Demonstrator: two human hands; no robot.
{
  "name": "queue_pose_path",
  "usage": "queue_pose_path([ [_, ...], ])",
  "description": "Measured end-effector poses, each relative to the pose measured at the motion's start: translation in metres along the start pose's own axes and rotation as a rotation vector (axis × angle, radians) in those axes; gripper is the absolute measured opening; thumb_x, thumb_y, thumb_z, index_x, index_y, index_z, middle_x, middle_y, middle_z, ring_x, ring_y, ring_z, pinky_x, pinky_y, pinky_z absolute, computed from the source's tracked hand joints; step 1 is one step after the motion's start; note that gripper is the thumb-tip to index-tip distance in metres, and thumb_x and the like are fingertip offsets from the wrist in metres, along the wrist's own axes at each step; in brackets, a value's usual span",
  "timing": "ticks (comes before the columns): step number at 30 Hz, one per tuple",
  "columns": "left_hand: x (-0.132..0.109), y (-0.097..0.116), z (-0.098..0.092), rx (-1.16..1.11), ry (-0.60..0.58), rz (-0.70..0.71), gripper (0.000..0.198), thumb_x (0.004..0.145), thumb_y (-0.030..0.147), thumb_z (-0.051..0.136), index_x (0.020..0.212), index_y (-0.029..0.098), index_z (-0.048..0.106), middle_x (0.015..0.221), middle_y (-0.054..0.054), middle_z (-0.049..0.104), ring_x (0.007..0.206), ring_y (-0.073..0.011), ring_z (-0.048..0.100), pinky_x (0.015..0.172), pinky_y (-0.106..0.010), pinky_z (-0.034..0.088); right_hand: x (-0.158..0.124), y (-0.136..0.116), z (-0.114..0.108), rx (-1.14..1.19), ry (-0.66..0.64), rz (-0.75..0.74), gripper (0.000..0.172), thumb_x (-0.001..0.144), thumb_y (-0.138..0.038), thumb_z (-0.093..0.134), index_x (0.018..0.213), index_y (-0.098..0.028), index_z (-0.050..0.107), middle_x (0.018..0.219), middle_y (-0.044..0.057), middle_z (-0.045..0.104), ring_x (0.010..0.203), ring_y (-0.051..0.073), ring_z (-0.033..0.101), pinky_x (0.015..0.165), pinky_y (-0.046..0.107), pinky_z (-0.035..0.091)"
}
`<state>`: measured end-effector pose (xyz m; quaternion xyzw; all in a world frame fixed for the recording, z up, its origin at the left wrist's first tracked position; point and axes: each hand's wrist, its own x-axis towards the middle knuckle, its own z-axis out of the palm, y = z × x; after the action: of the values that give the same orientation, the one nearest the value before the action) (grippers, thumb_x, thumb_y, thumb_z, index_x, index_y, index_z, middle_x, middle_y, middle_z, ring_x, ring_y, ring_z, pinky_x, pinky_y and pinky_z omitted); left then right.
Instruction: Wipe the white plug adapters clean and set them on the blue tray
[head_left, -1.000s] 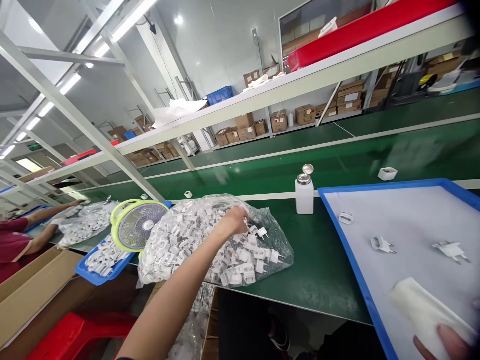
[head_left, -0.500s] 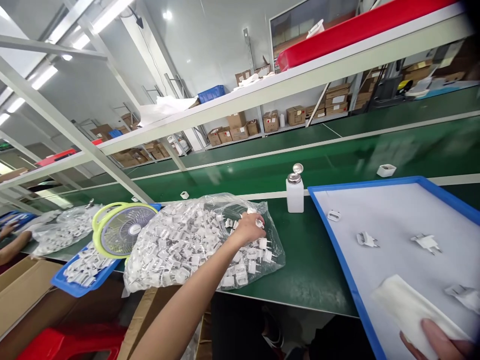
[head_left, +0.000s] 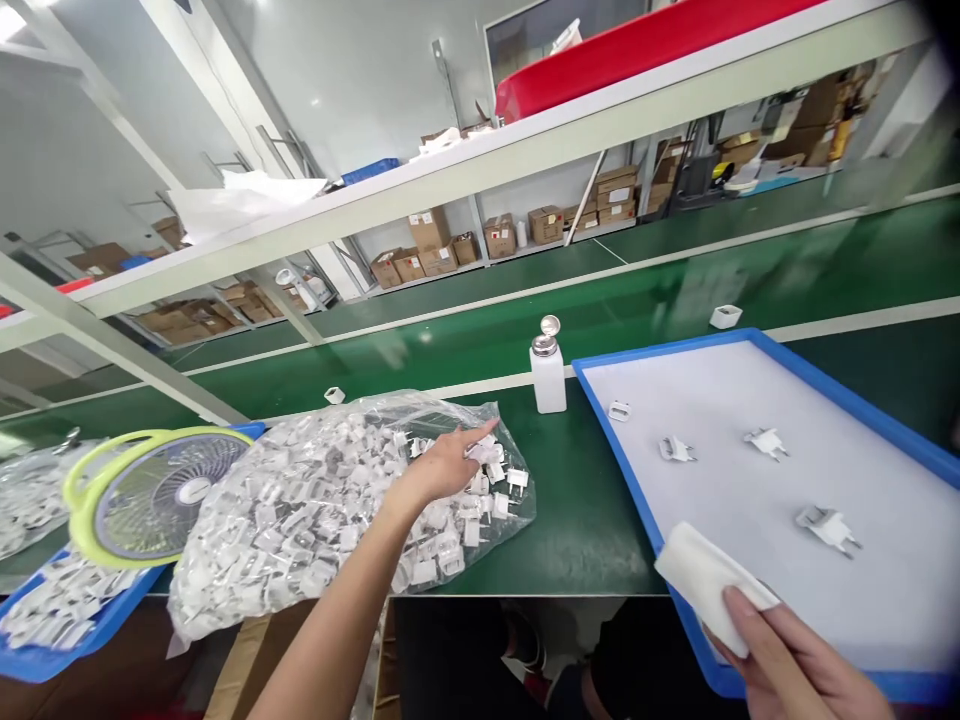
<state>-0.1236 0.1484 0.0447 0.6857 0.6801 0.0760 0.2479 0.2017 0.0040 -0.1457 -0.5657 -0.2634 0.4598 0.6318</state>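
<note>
My left hand (head_left: 441,462) reaches over a clear plastic bag (head_left: 247,520) heaped with white plug adapters. Its index finger is stretched out past a white plug adapter (head_left: 491,452) beside the fingertips; the thumb is mostly hidden. In the lower right, my right hand (head_left: 795,655) pinches a folded white cloth (head_left: 709,580) between thumb and fingers, above the near left edge of a blue-rimmed tray (head_left: 626,465). Spread over the tray's white surface are several white pieces, among them a two-pin plug (head_left: 829,527) and another plug (head_left: 766,442).
A white pump bottle (head_left: 549,375), lid raised, stands between bag and tray. To the left, a yellow-green fan (head_left: 165,495) lies by a blue bin (head_left: 112,625) of white parts. A shelf beam (head_left: 450,195) crosses above; white caps (head_left: 725,317) sit behind the tray.
The camera view has turned right. My left index finger has straightened from its curled grasp around a white piece. My right hand and the cloth have moved left to the tray's edge.
</note>
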Motion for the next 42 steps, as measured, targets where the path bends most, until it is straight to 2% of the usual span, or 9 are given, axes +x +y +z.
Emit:
queue_pose_path([
  [5, -0.013, 0.024, 0.014, 0.045, 0.099, 0.121, 0.038, 0.081, 0.003, 0.051, 0.105, 0.017, 0.077, 0.101, -0.015, 0.075, 0.114, -0.0334, 0.066, 0.1, -0.042, 0.047, -0.01, -0.043, 0.038, -0.139, -0.113, 0.024, 0.043, 0.08, -0.047, 0.079, 0.11, -0.017, 0.075, 0.105, 0.008, 0.073, 0.106, 0.031, 0.066, 0.079, 0.031, 0.059],
  [7, -0.017, 0.04, 0.037, 0.037, 0.118, 0.177, 0.033, 0.087, 0.005, 0.047, 0.096, 0.017, 0.076, 0.092, -0.013, 0.073, 0.101, -0.0288, 0.069, 0.096, -0.039, 0.048, -0.01, -0.052, 0.053, -0.152, -0.134, -0.021, 0.039, 0.084, -0.049, 0.075, 0.108, -0.018, 0.075, 0.099, 0.007, 0.072, 0.1, 0.028, 0.066, 0.076, 0.029, 0.057],
  [11, -0.021, 0.062, 0.105, -0.052, 0.222, 0.285, 0.032, 0.1, 0.013, 0.037, 0.116, 0.016, 0.065, 0.104, -0.012, 0.065, 0.105, -0.0238, 0.063, 0.096, -0.037, 0.049, -0.008, -0.062, 0.073, -0.115, -0.183, -0.063, 0.033, 0.088, -0.05, 0.07, 0.099, -0.019, 0.073, 0.081, 0.003, 0.064, 0.079, 0.021, 0.061, 0.065, 0.026, 0.052],
  [16, -0.031, 0.061, 0.162, -0.182, 0.207, 0.28, 0.03, 0.101, 0.015, 0.038, 0.125, 0.019, 0.055, 0.113, -0.012, 0.054, 0.111, -0.0246, 0.056, 0.097, -0.04, 0.05, 0.0, -0.066, 0.068, -0.043, -0.055, -0.076, 0.032, 0.086, -0.05, 0.072, 0.087, -0.019, 0.068, 0.08, 0.003, 0.06, 0.074, 0.018, 0.056, 0.063, 0.026, 0.049],
  [22, -0.049, 0.047, 0.149, -0.328, 0.137, 0.179, 0.056, 0.095, 0.028, 0.059, 0.146, 0.03, 0.037, 0.149, -0.012, 0.04, 0.136, -0.0287, 0.044, 0.105, -0.042, 0.047, -0.009, -0.071, 0.055, -0.137, -0.003, -0.106, 0.034, 0.09, -0.051, 0.068, 0.079, -0.02, 0.062, 0.076, 0.002, 0.055, 0.071, 0.018, 0.053, 0.058, 0.025, 0.044],
  [29, -0.049, 0.036, 0.145, -0.294, 0.086, 0.237, 0.026, 0.097, 0.017, 0.053, 0.121, 0.024, 0.061, 0.119, -0.01, 0.064, 0.11, -0.0251, 0.061, 0.094, -0.04, 0.05, -0.023, -0.082, 0.08, -0.365, -0.162, -0.21, 0.038, 0.1, -0.047, 0.054, 0.072, -0.021, 0.056, 0.071, -0.001, 0.049, 0.064, 0.014, 0.049, 0.057, 0.023, 0.04],
  [35, -0.033, 0.038, 0.124, -0.217, -0.02, 0.372, 0.04, 0.099, 0.007, 0.038, 0.124, 0.025, 0.064, 0.117, -0.008, 0.067, 0.114, -0.0232, 0.061, 0.098, -0.038, 0.049, -0.02, -0.076, 0.087, -0.426, -0.203, -0.221, 0.041, 0.103, -0.048, 0.048, 0.072, -0.021, 0.053, 0.069, -0.002, 0.047, 0.062, 0.013, 0.047, 0.057, 0.025, 0.038],
  [38, -0.035, 0.042, 0.125, -0.248, 0.049, 0.336, 0.045, 0.102, 0.014, 0.038, 0.142, 0.03, 0.049, 0.141, -0.008, 0.057, 0.131, -0.023, 0.053, 0.106, -0.039, 0.046, -0.017, -0.073, 0.087, -0.454, -0.214, -0.23, 0.041, 0.104, -0.047, 0.047, 0.072, -0.022, 0.052, 0.07, -0.002, 0.046, 0.062, 0.013, 0.048, 0.057, 0.025, 0.038],
  [42, -0.043, 0.051, 0.153, -0.32, 0.288, 0.109, 0.041, 0.098, 0.031, 0.057, 0.137, 0.023, 0.045, 0.127, -0.013, 0.057, 0.115, -0.0261, 0.06, 0.096, -0.043, 0.052, -0.015, -0.068, 0.09, -0.498, -0.243, -0.262, 0.039, 0.105, -0.045, 0.044, 0.074, -0.022, 0.052, 0.073, -0.001, 0.049, 0.062, 0.014, 0.049, 0.057, 0.026, 0.039],
])
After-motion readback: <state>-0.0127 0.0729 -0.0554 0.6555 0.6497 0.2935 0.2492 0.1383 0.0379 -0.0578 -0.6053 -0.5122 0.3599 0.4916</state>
